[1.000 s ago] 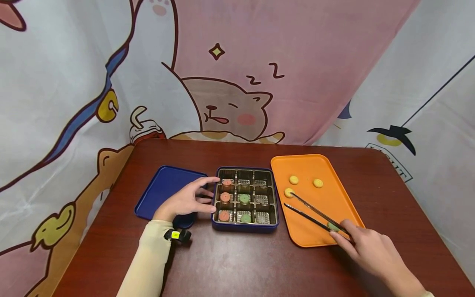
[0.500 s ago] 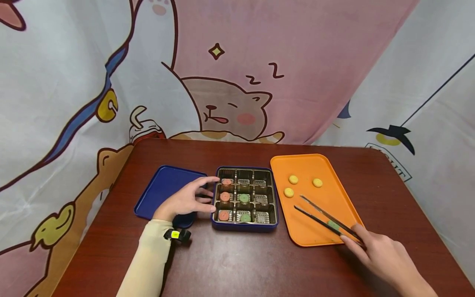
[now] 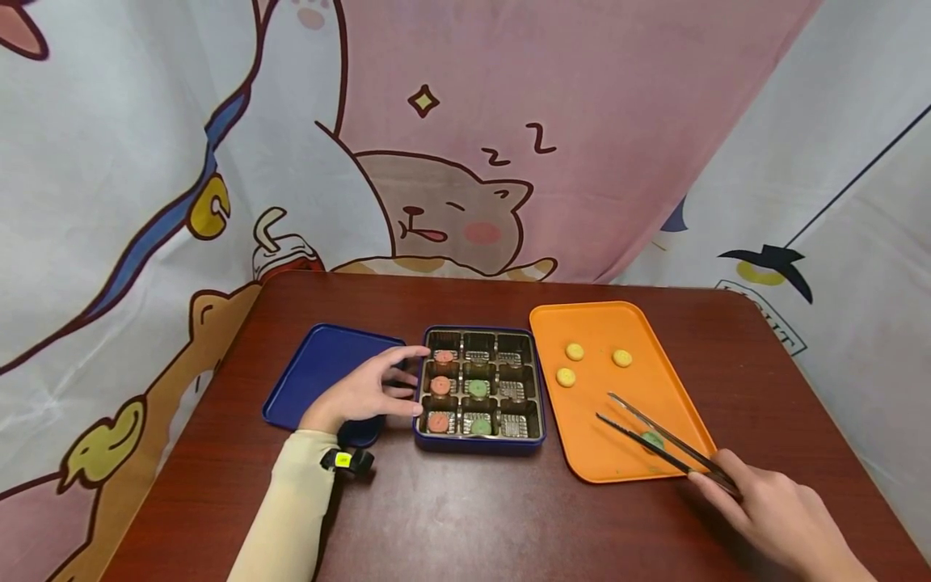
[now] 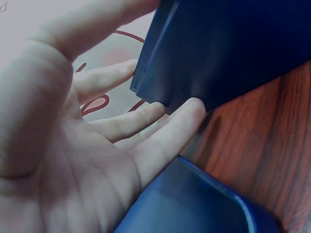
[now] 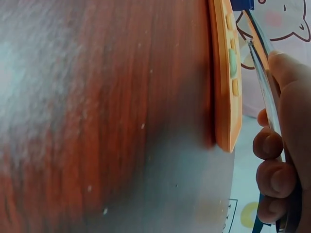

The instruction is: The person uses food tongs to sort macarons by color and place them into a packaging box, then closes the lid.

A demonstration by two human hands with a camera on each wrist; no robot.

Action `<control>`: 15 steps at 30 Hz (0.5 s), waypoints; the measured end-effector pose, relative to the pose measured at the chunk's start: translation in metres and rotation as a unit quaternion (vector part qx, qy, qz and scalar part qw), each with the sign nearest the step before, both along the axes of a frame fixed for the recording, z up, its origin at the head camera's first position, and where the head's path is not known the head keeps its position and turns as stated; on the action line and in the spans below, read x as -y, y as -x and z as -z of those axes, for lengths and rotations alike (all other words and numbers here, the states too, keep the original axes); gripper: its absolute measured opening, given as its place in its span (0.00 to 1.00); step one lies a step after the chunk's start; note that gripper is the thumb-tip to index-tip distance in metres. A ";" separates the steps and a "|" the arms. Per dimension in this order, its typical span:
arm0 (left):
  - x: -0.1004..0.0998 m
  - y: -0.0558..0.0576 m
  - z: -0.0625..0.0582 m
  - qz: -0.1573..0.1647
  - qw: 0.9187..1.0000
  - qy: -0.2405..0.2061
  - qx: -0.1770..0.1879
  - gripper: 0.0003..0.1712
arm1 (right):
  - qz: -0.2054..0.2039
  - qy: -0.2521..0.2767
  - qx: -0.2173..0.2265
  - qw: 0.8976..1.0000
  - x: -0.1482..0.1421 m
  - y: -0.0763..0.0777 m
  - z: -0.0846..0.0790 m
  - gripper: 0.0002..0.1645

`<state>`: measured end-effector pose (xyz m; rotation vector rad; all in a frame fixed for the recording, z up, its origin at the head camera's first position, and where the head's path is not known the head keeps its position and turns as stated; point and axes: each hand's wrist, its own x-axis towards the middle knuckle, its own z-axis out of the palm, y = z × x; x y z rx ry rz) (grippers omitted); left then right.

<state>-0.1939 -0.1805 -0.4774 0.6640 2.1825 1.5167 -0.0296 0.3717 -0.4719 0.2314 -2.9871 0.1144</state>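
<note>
My right hand grips metal tongs, their two arms apart over the orange tray. A green round cookie lies on that tray and shows between the tong arms. In the right wrist view, fingers curl round the tongs. My left hand rests against the left side of a dark blue tin, its fingers spread along the wall of the tin. Inside its gold nine-cell insert, red cookies fill the left column, and two green cookies sit in the middle column.
Several yellow cookies lie toward the far half of the orange tray. A blue lid or shallow tray lies left of the tin, partly under my left hand. A patterned cloth hangs behind the brown table.
The tongs have drawn back to the right and toward me, away from the yellow cookie, and the green cookie now shows between their arms. My left hand has stayed put.
</note>
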 end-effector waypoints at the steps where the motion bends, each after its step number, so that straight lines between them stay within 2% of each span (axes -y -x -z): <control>1: 0.000 0.000 0.000 0.000 1.000 0.000 0.001 0.53 | 0.000 -0.002 -0.004 1.000 -0.001 -0.001 0.000 0.22; 3: 0.000 -0.001 0.000 -0.001 1.000 0.000 0.001 0.53 | 0.004 -0.003 0.000 1.000 -0.003 -0.002 0.000 0.22; 9: 0.000 0.000 0.002 -0.003 1.000 -0.010 0.002 0.53 | 0.036 -0.006 0.057 0.998 -0.014 -0.006 -0.002 0.24; 15: 0.001 0.001 0.003 0.002 1.000 -0.012 0.000 0.53 | 0.056 0.001 0.078 0.995 -0.026 -0.014 0.001 0.26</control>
